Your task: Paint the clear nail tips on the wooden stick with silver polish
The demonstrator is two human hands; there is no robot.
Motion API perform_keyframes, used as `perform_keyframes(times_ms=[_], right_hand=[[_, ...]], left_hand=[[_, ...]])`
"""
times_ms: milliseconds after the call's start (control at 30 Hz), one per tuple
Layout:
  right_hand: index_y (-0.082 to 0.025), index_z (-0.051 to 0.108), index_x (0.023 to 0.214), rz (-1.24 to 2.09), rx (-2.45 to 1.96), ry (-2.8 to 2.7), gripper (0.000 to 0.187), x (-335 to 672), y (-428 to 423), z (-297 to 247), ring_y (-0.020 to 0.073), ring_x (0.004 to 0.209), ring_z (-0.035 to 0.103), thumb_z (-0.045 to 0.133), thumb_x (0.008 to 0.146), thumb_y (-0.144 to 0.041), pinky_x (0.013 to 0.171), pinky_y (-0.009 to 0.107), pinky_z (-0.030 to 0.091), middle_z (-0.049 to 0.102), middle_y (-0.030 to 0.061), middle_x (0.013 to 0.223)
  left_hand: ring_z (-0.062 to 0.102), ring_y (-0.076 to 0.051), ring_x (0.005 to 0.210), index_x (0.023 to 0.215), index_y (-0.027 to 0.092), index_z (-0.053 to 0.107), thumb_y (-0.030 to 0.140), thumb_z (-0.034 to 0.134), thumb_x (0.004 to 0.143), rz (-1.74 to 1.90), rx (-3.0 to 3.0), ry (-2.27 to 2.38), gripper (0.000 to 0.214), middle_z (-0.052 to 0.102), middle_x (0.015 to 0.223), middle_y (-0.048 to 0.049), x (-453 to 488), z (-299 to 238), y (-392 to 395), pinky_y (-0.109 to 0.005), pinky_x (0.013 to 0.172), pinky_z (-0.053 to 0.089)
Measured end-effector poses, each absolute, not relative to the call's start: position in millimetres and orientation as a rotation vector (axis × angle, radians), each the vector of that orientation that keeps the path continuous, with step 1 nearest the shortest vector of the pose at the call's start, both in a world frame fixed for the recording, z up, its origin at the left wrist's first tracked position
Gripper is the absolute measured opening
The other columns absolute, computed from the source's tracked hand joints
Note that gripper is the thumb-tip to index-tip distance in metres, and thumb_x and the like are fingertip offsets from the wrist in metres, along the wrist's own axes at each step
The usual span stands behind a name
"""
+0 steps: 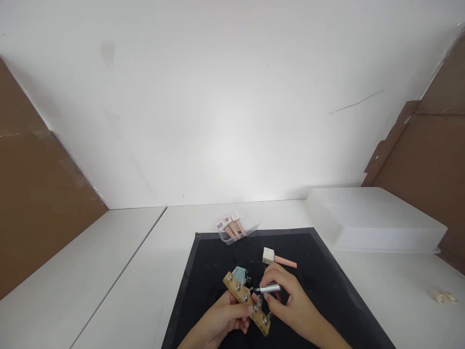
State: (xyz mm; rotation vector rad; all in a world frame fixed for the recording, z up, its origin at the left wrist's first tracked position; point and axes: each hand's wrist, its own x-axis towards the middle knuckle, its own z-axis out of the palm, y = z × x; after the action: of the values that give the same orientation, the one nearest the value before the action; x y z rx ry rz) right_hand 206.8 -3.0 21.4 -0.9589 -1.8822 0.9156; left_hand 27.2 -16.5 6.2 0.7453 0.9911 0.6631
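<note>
My left hand (225,316) grips a wooden bar (241,296) set with a row of round metal studs, and it slants down to the right. Small clear pieces stick out along its far side. In my right hand (286,300), thumb and fingers pinch a short silver stick (271,288) with a dark end. That dark end points left, close to the middle of the bar; whether it touches cannot be made out. Just behind the bar's upper end is a light blue object (240,274), partly hidden. Beyond my right hand lies a white square bottle with a long pink cap (269,255).
A clear tray (254,227) at the mat's far edge holds several white bottles with pink caps (228,221). The black mat (207,252) covers the table's middle. A white translucent bin (381,228) stands right, near small cream-coloured pieces (445,297). Brown cardboard (39,184) walls the sides.
</note>
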Motion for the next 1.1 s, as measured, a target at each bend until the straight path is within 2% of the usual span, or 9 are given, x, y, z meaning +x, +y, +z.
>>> perform_keyframes(times_ms=[200, 367, 667, 900, 1100], right_hand=[[-0.02, 0.055, 0.075, 0.871, -0.984, -1.89, 0.024, 207, -4, 20, 0.0141, 0.061, 0.049, 0.047, 0.066, 0.0, 0.048, 0.021, 0.037, 0.051, 0.0008, 0.077], [-0.02, 0.055, 0.077, 0.845, -1.016, -1.898, 0.023, 207, -3, 18, 0.0141, 0.06, 0.049, 0.047, 0.069, -0.001, 0.047, 0.021, 0.036, 0.051, 0.0013, 0.078], [-0.02, 0.053, 0.072, 0.907, -0.958, -1.769, 0.02, 208, 1, 21, 0.015, 0.061, 0.046, 0.046, 0.067, -0.003, 0.048, 0.022, 0.036, 0.046, 0.0006, 0.074], [-0.021, 0.052, 0.077, 1.126, -0.816, -1.729, 0.016, 210, -5, 28, 0.0146, 0.062, 0.045, 0.049, 0.07, -0.007, 0.052, 0.024, 0.037, 0.046, 0.0, 0.075], [-0.019, 0.054, 0.074, 1.04, -0.751, -1.83, 0.015, 208, -8, 31, 0.0164, 0.068, 0.049, 0.053, 0.069, -0.005, 0.061, 0.026, 0.039, 0.049, 0.0006, 0.075]], left_hand=[[0.045, -0.008, 0.052, 0.082, 0.014, 0.056, 0.021, 0.068, 0.057, 0.669, 0.747, 0.979, 0.029, 0.052, 0.06, 0.0033, 27, 6, -17, -0.025, 0.056, 0.033], [0.044, -0.008, 0.052, 0.084, 0.013, 0.056, 0.021, 0.067, 0.057, 0.666, 0.769, 0.979, 0.03, 0.051, 0.06, 0.0033, 26, 6, -17, -0.025, 0.055, 0.033], [0.045, -0.007, 0.054, 0.085, 0.013, 0.057, 0.023, 0.068, 0.056, 0.643, 0.818, 0.967, 0.033, 0.056, 0.072, 0.0004, 25, 6, -18, -0.025, 0.056, 0.035], [0.045, -0.007, 0.053, 0.087, 0.014, 0.056, 0.022, 0.069, 0.057, 0.666, 0.814, 0.979, 0.034, 0.056, 0.067, 0.0014, 24, -1, -17, -0.024, 0.055, 0.035], [0.045, -0.007, 0.052, 0.086, 0.013, 0.057, 0.022, 0.069, 0.059, 0.665, 0.852, 0.95, 0.031, 0.054, 0.063, 0.0023, 25, -2, -15, -0.024, 0.054, 0.034]])
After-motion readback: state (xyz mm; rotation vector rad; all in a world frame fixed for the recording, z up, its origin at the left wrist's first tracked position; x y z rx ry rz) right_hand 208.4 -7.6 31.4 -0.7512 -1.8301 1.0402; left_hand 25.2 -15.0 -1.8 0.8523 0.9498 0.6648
